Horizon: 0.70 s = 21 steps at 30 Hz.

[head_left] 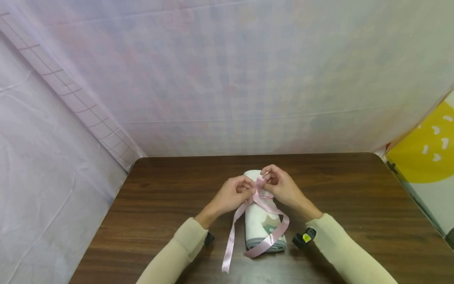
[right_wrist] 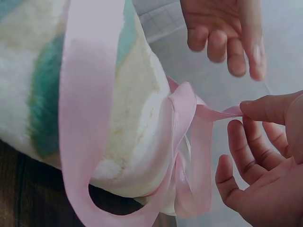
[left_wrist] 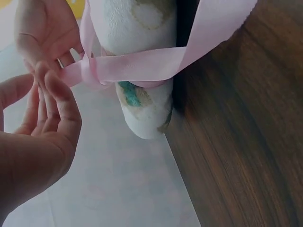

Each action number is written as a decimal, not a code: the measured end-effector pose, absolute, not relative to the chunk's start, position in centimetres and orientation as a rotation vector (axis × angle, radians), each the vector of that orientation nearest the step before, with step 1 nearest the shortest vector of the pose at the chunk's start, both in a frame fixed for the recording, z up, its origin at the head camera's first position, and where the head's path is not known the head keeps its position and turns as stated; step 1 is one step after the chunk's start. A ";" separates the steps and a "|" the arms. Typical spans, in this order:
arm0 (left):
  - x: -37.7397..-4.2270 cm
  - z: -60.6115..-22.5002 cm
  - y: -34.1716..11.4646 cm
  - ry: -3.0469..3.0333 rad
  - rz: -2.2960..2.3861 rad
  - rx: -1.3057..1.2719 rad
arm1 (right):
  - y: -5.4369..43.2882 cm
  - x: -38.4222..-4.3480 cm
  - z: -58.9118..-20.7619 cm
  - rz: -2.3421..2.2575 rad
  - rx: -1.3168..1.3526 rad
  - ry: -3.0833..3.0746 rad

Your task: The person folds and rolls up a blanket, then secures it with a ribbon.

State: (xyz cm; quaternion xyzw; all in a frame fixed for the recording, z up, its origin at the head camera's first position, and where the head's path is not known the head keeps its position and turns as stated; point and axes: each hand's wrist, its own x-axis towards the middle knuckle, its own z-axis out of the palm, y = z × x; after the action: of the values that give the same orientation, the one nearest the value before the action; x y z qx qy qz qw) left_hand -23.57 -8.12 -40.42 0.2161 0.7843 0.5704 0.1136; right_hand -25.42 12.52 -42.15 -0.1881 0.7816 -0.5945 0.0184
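Observation:
A rolled white towel (head_left: 253,221) with green and tan patches and a grey edge lies on the table. Pink satin ribbon (head_left: 260,203) wraps around it, crossing in a loose knot (left_wrist: 90,71) on top. One tail hangs to the left, while the other curves over the towel's near end. My right hand (head_left: 281,187) pinches a ribbon end (right_wrist: 227,112) between thumb and forefinger, drawing it away from the knot. Close to that end is my left hand (head_left: 234,193); in the right wrist view its fingers (right_wrist: 218,47) hang fairly straight, with no ribbon between them.
The dark wood-grain table (head_left: 159,221) ends at a pale patterned cloth (head_left: 227,98) behind. Another white sheet (head_left: 42,189) hangs at the left. To the right is a yellow panel (head_left: 425,157) with white marks. Dark cameras (head_left: 304,238) sit on both wrists.

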 end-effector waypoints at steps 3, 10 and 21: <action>-23.9 -40.5 -7.9 2.403 1.667 0.618 | 12.3 -25.3 -42.2 -1.835 -0.608 2.423; -24.4 -41.0 -7.2 2.411 1.748 0.592 | 11.8 -25.0 -42.1 -1.863 -0.653 2.362; -24.8 -41.9 -6.9 2.368 1.928 0.487 | 11.8 -24.0 -42.3 -1.797 -0.633 2.502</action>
State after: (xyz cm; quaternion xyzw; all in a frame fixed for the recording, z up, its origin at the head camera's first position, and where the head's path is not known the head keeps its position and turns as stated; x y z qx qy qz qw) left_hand -24.76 -6.92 -41.89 0.1576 0.7655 0.6234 0.0247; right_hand -24.02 11.83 -42.33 -0.2013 0.7956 -0.5714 -0.0017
